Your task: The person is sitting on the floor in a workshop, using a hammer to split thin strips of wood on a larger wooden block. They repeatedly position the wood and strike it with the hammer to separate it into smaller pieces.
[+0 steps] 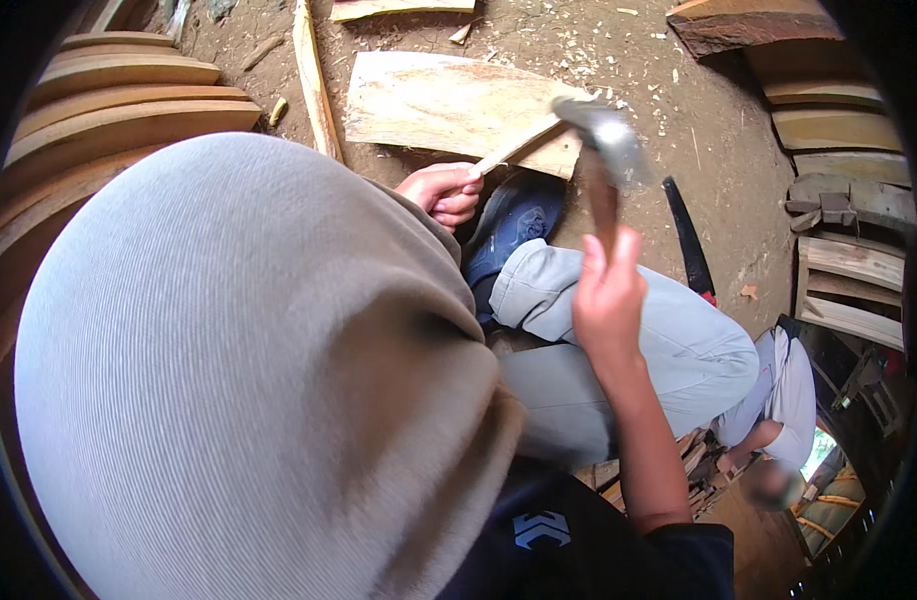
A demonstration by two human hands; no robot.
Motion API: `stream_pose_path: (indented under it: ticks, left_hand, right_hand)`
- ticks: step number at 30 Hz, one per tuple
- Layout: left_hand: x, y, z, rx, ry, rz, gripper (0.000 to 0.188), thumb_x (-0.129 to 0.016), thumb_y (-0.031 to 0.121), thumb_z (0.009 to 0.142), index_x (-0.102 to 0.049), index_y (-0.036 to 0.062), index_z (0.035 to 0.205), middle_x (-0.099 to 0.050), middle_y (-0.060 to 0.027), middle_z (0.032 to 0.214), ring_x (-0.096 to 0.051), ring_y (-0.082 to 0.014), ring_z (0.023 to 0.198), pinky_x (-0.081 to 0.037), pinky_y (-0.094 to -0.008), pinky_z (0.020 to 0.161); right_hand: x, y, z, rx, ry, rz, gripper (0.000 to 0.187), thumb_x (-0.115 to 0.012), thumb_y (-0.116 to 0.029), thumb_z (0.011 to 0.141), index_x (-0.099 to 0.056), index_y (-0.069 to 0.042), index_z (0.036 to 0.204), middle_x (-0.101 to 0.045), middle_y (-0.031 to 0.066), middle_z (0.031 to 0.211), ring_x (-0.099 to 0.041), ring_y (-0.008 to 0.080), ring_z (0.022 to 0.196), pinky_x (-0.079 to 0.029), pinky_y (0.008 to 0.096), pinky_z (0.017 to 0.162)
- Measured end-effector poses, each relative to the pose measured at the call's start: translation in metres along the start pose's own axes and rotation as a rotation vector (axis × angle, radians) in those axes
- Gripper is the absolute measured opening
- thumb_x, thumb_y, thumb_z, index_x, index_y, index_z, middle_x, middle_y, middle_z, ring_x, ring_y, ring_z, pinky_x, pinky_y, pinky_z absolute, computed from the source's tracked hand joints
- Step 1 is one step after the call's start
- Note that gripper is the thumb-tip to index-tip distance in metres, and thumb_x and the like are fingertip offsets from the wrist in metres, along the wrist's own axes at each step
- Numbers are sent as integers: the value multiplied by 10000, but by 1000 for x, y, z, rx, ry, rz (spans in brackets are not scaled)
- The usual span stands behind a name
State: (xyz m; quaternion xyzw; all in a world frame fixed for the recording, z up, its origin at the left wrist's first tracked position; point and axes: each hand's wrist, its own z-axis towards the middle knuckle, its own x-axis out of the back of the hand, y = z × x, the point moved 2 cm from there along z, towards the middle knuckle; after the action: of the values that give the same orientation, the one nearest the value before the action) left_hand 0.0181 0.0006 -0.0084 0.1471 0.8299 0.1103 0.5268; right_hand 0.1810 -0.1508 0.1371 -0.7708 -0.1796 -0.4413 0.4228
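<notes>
My left hand [444, 193], beside my raised left knee, is closed round one end of a pale, thin wooden strip [519, 143]. The strip slants up and right over the lower edge of a light wooden board [444, 105] on the ground. My right hand [611, 285] is wrapped round the brown wooden handle of a striking tool with a metal head [609, 135]. Motion blurs that head, so I cannot tell whether it is a hammer or a hatchet. It overlaps the strip's far end in view; whether they touch is unclear.
My grey-trousered knee [239, 330] hides much of the left side. A dark blue shoe [519, 225] stands by the board. A black blade with a red end [689, 235] lies right. Curved planks [129, 110] are stacked left, more timber [839, 130] right. Another person [779, 390] bends at lower right.
</notes>
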Motion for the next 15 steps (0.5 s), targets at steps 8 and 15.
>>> stream_pose_path:
  ticks: [8,15]
  left_hand:
    - [-9,0,5,-42,-6,22,237,-510,323,1028,-450,167,860,-289,86,601,-220,-38,508,-174,-212,432]
    - [-5,-6,0,29,24,23,229,-517,317,1026,-448,163,870,-296,84,599,-228,-32,495,-179,-218,437]
  right_hand:
    - [15,-7,-3,59,125,34,295,-577,-290,1007,-520,-35,1144,-659,290,790,-654,490,744,-470,561,568]
    - [-4,5,2,-20,-54,-159,239,-582,-214,1007,-513,-42,1157,-649,266,743,-654,485,724,-465,543,540]
